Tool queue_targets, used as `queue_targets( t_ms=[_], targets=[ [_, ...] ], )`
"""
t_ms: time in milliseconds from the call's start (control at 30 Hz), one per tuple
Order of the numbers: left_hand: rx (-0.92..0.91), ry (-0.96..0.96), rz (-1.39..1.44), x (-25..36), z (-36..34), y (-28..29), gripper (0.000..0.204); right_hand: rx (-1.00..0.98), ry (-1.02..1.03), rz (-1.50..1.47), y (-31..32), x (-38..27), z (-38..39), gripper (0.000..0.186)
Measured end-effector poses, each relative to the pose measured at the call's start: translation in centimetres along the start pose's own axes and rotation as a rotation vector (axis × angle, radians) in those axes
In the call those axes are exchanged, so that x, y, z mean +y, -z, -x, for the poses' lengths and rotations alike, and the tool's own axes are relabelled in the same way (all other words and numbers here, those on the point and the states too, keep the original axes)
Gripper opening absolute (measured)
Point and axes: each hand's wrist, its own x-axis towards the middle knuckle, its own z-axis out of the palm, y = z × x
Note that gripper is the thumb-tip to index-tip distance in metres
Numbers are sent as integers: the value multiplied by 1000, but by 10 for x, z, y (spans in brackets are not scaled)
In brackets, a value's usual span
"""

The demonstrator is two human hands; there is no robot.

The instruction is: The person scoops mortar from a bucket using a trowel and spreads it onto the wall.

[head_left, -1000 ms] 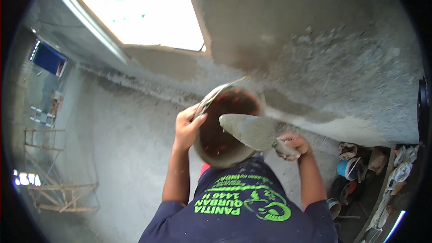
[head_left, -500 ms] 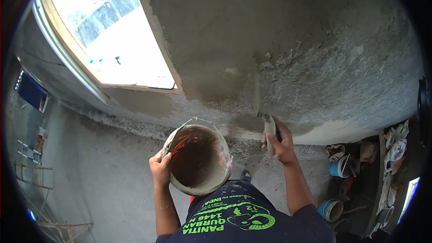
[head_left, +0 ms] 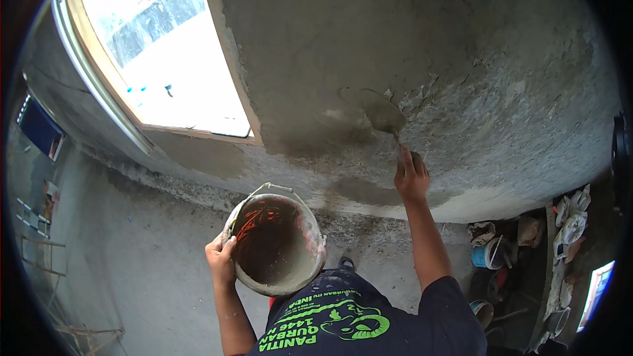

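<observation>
My left hand (head_left: 221, 254) grips the rim of a mortar-smeared bucket (head_left: 312, 224), its thumb over the edge. Tilted toward me, the bucket shows grey residue and reddish-orange streaks inside; its wire handle stands up over the far rim. My right hand (head_left: 412, 175) is closed round the handle of a trowel (head_left: 384, 113). The trowel's blade lies flat against the grey wall (head_left: 316, 39), at the border between smooth darker plaster and rough flaky surface. A damp darker patch shows on the wall below my right hand.
A bright window opening (head_left: 165, 59) with a wooden frame is at the upper left. At right stand a blue-and-white bucket (head_left: 484, 255), another bucket (head_left: 483, 313) and crumpled bags (head_left: 572, 224) on a ledge. A bamboo-like frame (head_left: 86, 331) stands lower left on the concrete floor (head_left: 151, 244).
My right hand has raised the trowel up the wall, and its blade has turned from edge-on to flat against the surface. The bucket and left hand sit slightly lower and further left.
</observation>
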Motion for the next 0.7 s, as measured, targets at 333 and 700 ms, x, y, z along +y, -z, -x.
queue_targets(
  t_ms=[333,700],
  targets=[
    [90,22,-21,4,7,1,30,-80,-43,-299,8,-31,11,55],
    [61,3,-11,7,0,-6,33,-399,38,-141,7,-48,32,63]
  ],
)
